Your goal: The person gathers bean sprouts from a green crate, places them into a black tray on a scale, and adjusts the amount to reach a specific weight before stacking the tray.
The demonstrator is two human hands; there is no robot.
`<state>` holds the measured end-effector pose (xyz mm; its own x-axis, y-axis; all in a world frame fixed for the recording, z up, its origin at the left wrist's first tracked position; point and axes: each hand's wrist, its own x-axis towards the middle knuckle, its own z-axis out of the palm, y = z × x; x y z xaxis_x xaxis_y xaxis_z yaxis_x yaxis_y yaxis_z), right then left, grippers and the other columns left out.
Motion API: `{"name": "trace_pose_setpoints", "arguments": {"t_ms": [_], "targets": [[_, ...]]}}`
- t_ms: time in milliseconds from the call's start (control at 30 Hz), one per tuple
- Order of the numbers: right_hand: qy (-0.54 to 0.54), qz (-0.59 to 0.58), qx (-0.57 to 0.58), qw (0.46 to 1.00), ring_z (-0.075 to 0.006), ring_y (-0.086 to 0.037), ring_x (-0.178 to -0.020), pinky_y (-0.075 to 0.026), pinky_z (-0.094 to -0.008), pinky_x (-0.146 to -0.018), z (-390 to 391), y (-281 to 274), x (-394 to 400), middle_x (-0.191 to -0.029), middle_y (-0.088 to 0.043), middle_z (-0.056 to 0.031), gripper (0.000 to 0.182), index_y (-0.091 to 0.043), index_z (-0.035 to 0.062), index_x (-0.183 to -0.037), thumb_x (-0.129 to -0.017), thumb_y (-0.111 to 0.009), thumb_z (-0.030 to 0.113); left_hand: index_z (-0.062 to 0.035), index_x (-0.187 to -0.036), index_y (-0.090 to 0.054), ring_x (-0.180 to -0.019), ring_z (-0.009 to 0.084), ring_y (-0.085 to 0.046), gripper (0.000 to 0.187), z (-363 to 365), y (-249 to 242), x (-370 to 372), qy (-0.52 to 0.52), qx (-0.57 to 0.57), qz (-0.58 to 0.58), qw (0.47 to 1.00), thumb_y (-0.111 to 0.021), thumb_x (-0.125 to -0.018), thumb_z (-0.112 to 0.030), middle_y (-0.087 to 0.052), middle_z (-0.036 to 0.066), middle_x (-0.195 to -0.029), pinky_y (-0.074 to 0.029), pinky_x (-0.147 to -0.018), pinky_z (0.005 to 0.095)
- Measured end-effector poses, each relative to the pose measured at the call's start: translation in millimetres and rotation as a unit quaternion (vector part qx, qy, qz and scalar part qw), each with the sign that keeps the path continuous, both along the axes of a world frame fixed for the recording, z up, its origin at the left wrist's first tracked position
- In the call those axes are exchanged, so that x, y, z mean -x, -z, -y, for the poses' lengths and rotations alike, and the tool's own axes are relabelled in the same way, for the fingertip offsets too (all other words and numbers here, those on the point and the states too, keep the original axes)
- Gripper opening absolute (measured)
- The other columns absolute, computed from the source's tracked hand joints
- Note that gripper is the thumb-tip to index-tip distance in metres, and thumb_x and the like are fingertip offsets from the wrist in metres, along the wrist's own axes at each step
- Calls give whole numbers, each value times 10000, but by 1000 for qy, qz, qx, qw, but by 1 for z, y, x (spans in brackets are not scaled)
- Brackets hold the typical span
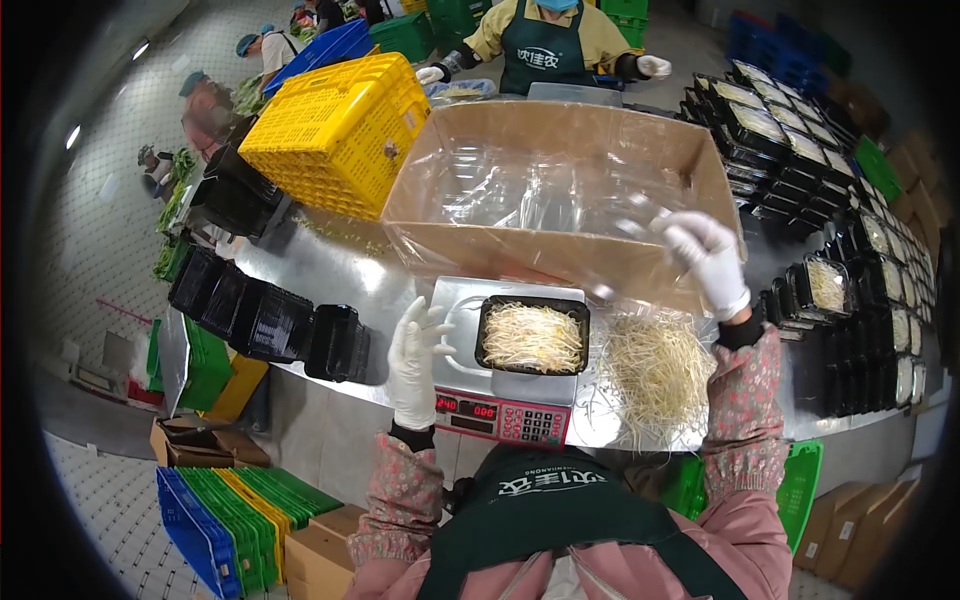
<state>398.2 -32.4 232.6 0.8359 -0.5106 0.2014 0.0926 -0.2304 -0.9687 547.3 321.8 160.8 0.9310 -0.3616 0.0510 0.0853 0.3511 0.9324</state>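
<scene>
A black tray (pixel 483 338) filled with bean sprouts (pixel 535 338) rests on the steel plate of a red-fronted weighing scale (pixel 456 345). My left hand (pixel 412 355), in a white glove, is open at the scale's left edge, fingers apart and touching no tray. Over the near right side of the cardboard box (pixel 480 245), my gloved right hand (pixel 705 255) is closed on a clear plastic lid (pixel 632 222), which is smeared by motion and hard to outline. Loose bean sprouts (pixel 655 375) lie heaped right of the scale, below that hand.
Clear plastic pieces (pixel 510 195) fill the box. Black trays (pixel 270 315) stand nested at left, below a yellow crate (pixel 340 130). Stacked packed trays (pixel 800 150) crowd the right side. Across the table stands a co-worker in a green apron (pixel 545 50).
</scene>
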Motion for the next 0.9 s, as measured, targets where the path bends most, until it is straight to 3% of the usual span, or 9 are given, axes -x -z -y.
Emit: {"name": "trace_pose_setpoints", "arguments": {"t_ms": [33, 133, 200, 333, 467, 533, 600, 667, 900], "targets": [[-52, -44, -18, 997, -35, -596, -709, -478, -192, -613, -25, 4, 4, -924, -706, -8, 204, -679, 25, -1102, -940, -645, 144, -23, -1349, -512, -931, 148, -636, 404, 7, -2, 5, 32, 59, -14, 998, -548, -1000, -223, -632, 107, -1141, -544, -679, 256], [-164, -128, -55, 977, -54, -608, -721, -492, -222, -626, -78, 59, 5, -918, -707, -9, 217, -684, 23, -1104, -935, -653, 156, -12, -1309, -544, -798, 147, -643, 345, 25, -2, 17, 117, -79, -25, 990, -563, -983, -120, -647, 104, -1057, -539, -637, 236], [-137, -66, 2, 988, -143, -674, -747, -528, -292, -678, -88, 135, -6, -903, -727, -55, 251, -692, 58, -1105, -919, -673, 227, -23, -1222, -607, -665, 64, -589, 271, 30, 30, 12, 156, -107, -30, 981, -581, -959, -84, -648, 63, -950, -463, -535, 186], [52, -150, 294, 942, -320, -685, -866, -538, -408, -762, -88, 150, -26, -957, -713, -125, 368, -705, 175, -1084, -907, -598, 480, -32, -1107, -684, -810, 198, -676, 247, 69, 80, -27, 0, -237, 268, 934, -668, -872, -105, -697, 91, -967, -524, -738, 292], [62, -281, 309, 907, -357, -656, -951, -508, -434, -853, -90, 146, -48, -1007, -700, -157, 409, -706, 165, -1088, -936, -533, 504, -66, -1194, -649, -1003, 270, -640, 301, 76, 80, -52, 14, -403, 338, 850, -608, -921, -184, -681, 142, -1075, -485, -908, 356], [47, -281, 249, 926, -284, -687, -922, -511, -372, -861, -88, 150, -50, -1000, -725, -132, 359, -705, 130, -1125, -934, -598, 415, -3, -1181, -654, -1002, 198, -665, 340, 71, 145, -84, 82, -313, 192, 927, -619, -929, -228, -700, 140, -1113, -499, -890, 307], [-14, -166, -4, 986, -208, -691, -912, -520, -336, -841, -72, 210, -63, -976, -734, -107, 401, -690, 60, -1141, -897, -672, 377, 15, -1122, -678, -931, 176, -663, 299, 59, 156, -85, 97, -315, 152, 932, -635, -913, -194, -712, 111, -1053, -509, -847, 312], [-46, -99, -251, 962, -104, -653, -821, -522, -245, -755, -81, 193, -60, -967, -716, -69, 269, -689, -26, -1100, -890, -711, 142, 39, -1059, -694, -869, 163, -653, 247, 53, 159, -83, 144, -160, 22, 976, -656, -891, -137, -713, 80, -957, -509, -805, 301], [19, -105, -215, 971, -76, -602, -668, -483, -249, -610, -83, 208, -62, -805, -688, -20, 298, -701, -6, -965, -878, -733, 278, 41, -1046, -684, -848, 145, -644, 206, 56, 138, -65, 108, -162, -20, 981, -669, -879, -79, -697, 79, -981, -507, -781, 274]]}}
